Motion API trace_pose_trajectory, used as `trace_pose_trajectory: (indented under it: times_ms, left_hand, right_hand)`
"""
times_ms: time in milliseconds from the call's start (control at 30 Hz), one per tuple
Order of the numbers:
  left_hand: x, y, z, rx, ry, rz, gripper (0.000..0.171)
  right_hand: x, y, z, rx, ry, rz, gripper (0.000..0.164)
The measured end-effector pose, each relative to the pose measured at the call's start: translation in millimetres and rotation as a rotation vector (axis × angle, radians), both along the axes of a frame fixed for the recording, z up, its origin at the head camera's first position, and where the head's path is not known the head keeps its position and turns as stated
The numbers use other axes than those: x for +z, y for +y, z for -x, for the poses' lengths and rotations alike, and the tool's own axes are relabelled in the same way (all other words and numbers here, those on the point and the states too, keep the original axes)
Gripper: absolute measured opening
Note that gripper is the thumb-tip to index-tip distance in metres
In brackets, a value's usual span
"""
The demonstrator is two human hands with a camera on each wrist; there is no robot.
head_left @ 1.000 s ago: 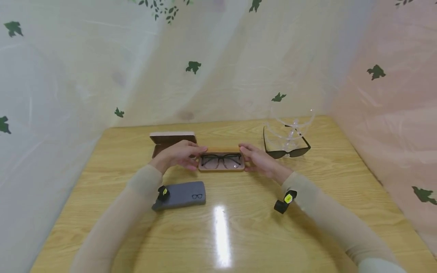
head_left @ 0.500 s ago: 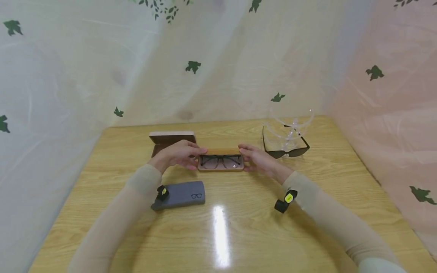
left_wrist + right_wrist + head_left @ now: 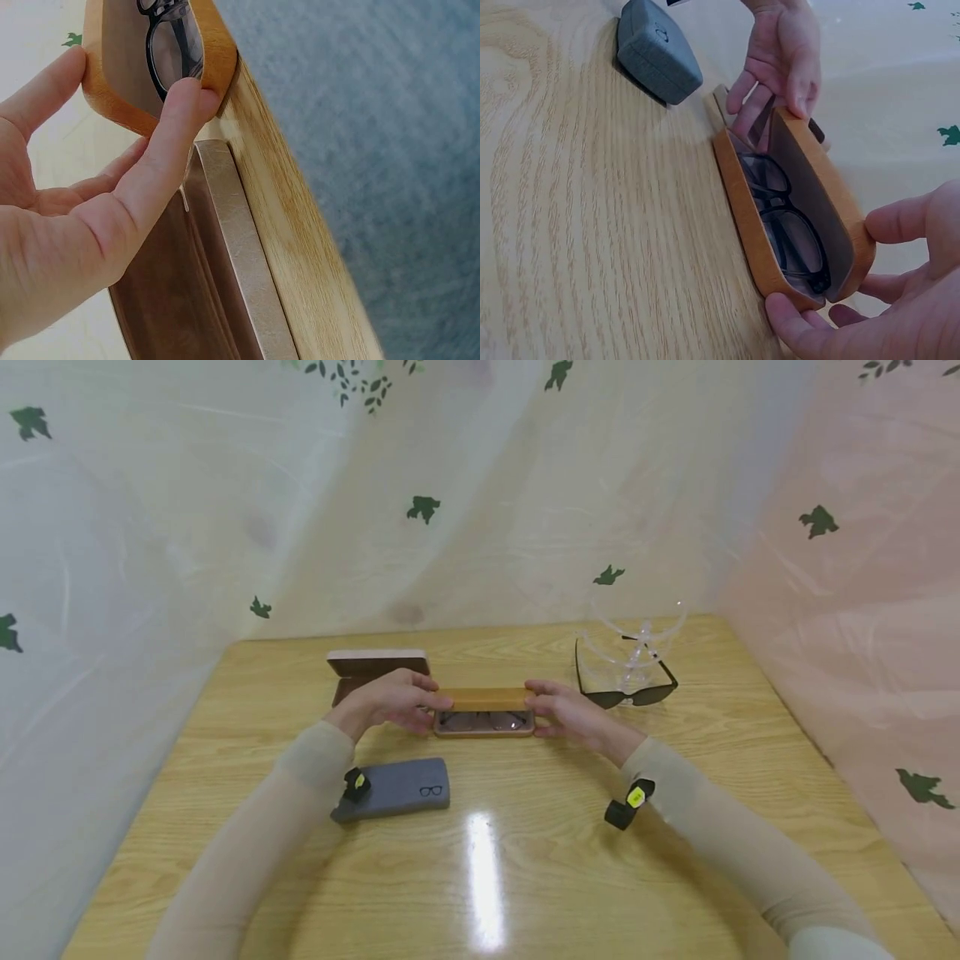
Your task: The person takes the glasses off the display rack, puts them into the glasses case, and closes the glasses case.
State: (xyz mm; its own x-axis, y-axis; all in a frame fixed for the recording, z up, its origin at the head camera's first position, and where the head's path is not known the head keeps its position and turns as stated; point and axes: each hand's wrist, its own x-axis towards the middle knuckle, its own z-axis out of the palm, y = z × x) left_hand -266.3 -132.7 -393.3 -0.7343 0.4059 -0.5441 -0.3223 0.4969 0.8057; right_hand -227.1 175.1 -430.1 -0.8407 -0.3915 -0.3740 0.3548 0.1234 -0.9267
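An orange glasses case (image 3: 489, 699) lies on the table between my hands, its lid partly lowered. Inside it rest black-framed glasses (image 3: 776, 201) with folded temples. My left hand (image 3: 393, 697) grips the case's left end, thumb and fingers split between lid and base. At the opposite end my right hand (image 3: 573, 714) holds the case the same way, with fingertips on the lid and base in the right wrist view. The lowered lid hides the upper part of the glasses in the head view.
Behind the left hand stands an open pinkish case (image 3: 378, 654) with a brown inside. A grey glasses case (image 3: 401, 789) lies closed nearer the front left. Sunglasses (image 3: 652, 695) sit at the back right by a clear plastic stand (image 3: 639, 652). A patterned curtain (image 3: 487, 568) borders the table.
The orange case's lid has swung down toward the front, covering more of the glasses. Both hands keep their hold at its ends, barely shifting.
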Motion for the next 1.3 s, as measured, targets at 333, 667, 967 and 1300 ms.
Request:
trace_pose_trajectory:
  times_ms: [333, 667, 967, 1300]
  left_hand:
    - [-2.2, 2.5, -3.0, -0.034, 0.069, 0.045, 0.064]
    - [0.6, 4.3, -5.1, -0.041, 0.081, 0.078, 0.062]
    - [10.7, 5.7, -10.4, -0.141, 0.236, 0.030, 0.066]
    - [31.5, 44.6, -28.8, -0.186, 0.417, -0.171, 0.058]
  right_hand:
    - [-7.8, 0.6, -0.9, 0.022, 0.038, -0.020, 0.068]
    - [-10.1, 3.3, -1.9, 0.007, 0.053, 0.013, 0.066]
    - [13.3, 20.4, -14.7, 0.090, 0.165, -0.179, 0.058]
    - [41.0, 74.7, -30.5, 0.244, 0.274, -0.248, 0.045]
